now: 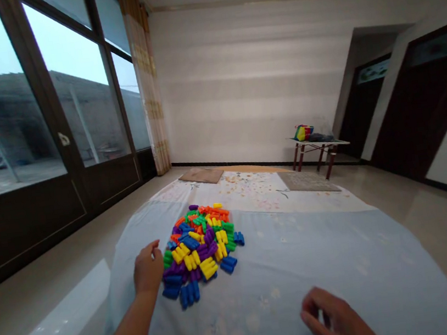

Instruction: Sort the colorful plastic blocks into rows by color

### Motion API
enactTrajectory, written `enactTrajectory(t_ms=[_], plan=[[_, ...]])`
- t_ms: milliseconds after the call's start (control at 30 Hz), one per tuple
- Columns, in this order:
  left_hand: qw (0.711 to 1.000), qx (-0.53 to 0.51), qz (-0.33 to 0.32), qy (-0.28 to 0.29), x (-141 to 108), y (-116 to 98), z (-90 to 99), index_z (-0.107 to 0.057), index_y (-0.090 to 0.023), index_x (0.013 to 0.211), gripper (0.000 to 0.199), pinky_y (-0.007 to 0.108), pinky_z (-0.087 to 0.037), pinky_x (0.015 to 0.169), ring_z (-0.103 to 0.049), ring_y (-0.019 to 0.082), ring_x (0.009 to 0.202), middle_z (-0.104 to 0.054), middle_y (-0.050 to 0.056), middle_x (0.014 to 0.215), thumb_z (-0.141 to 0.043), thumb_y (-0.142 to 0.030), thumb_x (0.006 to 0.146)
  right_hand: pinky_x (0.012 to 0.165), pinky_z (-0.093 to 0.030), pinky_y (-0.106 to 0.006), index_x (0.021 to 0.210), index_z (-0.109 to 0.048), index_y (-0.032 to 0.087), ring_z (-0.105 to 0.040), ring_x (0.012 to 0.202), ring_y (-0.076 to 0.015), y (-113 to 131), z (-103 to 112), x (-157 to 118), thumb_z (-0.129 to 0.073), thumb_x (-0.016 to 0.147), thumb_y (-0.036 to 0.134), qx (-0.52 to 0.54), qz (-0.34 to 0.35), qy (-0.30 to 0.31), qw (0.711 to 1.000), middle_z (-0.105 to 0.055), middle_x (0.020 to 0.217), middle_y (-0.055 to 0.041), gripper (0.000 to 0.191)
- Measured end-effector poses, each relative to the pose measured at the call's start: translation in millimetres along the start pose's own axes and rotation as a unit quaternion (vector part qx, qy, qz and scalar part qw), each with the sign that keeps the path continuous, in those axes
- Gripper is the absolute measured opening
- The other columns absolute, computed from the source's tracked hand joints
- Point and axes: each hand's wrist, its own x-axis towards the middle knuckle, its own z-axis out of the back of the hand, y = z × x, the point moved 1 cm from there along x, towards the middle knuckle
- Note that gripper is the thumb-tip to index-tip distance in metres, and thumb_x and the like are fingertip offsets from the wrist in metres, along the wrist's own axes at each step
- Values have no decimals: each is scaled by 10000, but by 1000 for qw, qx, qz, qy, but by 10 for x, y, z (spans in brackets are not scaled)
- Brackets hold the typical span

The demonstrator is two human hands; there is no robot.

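Observation:
A heap of plastic building pieces point(204, 242) in yellow, blue, purple, green, orange and red lies on the pale blue cloth point(286, 258). Many of them look like short tubes joined side by side. At the heap's left edge is my left hand point(148, 267), its fingers loosely bent with a small gap at the thumb; I see nothing held in it. My right hand point(333, 315) is over the cloth at the lower right, away from the heap. Its fingers curve, with a gap between thumb and forefinger and nothing visible between them.
Beyond the blue cloth, a flowered white cover point(247, 189) bears a brown mat point(202, 175) and a greyish mat point(307, 181). A small table point(339, 143) with a colourful bag point(304, 133) stands by the far wall. Glass doors point(81, 99) line the left side.

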Motion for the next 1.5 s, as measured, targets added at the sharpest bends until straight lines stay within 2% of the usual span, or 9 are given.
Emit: enactTrajectory(t_ms=[167, 400, 533, 667, 800, 933, 1300, 1400, 1500], plan=[[999, 14, 23, 21, 179, 197, -229, -576, -137, 1156, 450, 295, -442, 893, -594, 196, 1017, -659, 110, 1097, -338, -265, 795, 824, -418, -304, 895, -588, 200, -541, 904, -179, 742, -222, 983, -501, 812, 265, -11, 143, 3, 990, -604, 914, -58, 137], [998, 30, 48, 13, 140, 382, -282, -593, -145, 1117, 437, 327, -465, 864, -606, 206, 1008, -673, 97, 1074, -283, -273, 837, 906, -343, -395, 974, -621, 216, -478, 1033, -231, 1484, -942, 2107, -553, 778, 342, -159, 253, 39, 953, -620, 1018, -63, 243], [999, 47, 14, 11, 147, 431, -272, -666, -171, 865, 356, 314, -427, 937, -566, 190, 1083, -624, 78, 1178, -318, -199, 795, 971, -276, -464, 1031, -622, 196, -429, 1126, -271, 1791, -1391, 2552, -521, 773, 419, -216, 276, 66, 934, -607, 1092, -96, 356], [998, 65, 2, 12, 152, 437, -258, -660, -156, 847, 345, 324, -413, 957, -550, 201, 1106, -603, 95, 1208, -321, -185, 788, 984, -244, -537, 1096, -608, 204, -385, 1187, -313, 1870, -1746, 2850, -500, 737, 515, -238, 265, 115, 927, -566, 1185, -113, 488], [996, 75, 28, 27, 161, 392, -240, -660, -142, 927, 408, 313, -428, 929, -574, 196, 1059, -634, 104, 1148, -273, -229, 834, 964, -231, -593, 1110, -610, 238, -431, 1145, -322, 1767, -1849, 2935, -457, 748, 555, -273, 234, 172, 917, -568, 1179, -119, 505], [994, 82, 53, 40, 158, 329, -233, -612, -149, 1100, 440, 325, -441, 890, -588, 214, 1014, -657, 111, 1093, -296, -330, 852, 953, -219, -618, 1074, -639, 272, -462, 1102, -327, 1558, -1694, 2860, -431, 753, 582, -291, 222, 172, 915, -584, 1151, -105, 492], [991, 98, 68, 62, 146, 290, -240, -612, -185, 1109, 419, 350, -439, 857, -589, 243, 975, -661, 116, 1063, -342, -339, 827, 968, -212, -583, 921, -705, 226, -500, 1056, -335, 593, -566, 2415, -575, 710, 439, -341, 75, 173, 921, -653, 1013, -133, 326], [989, 111, 67, 71, 154, 277, -243, -601, -188, 1127, 436, 366, -448, 837, -595, 257, 958, -662, 123, 1052, -331, -350, 826, 972, -218, -566, 964, -682, 217, -497, 1061, -319, 676, -494, 2346, -588, 722, 360, -325, 82, 128, 933, -649, 1018, -131, 297], [987, 132, 51, 80, 171, 273, -255, -590, -177, 1139, 436, 362, -441, 865, -587, 253, 988, -656, 114, 1075, -344, -340, 817, 980, -255, -523, 1101, -610, 219, -487, 1088, -287, 1049, -832, 2263, -526, 771, 476, -249, 180, 105, 946, -613, 1108, -114, 427]])
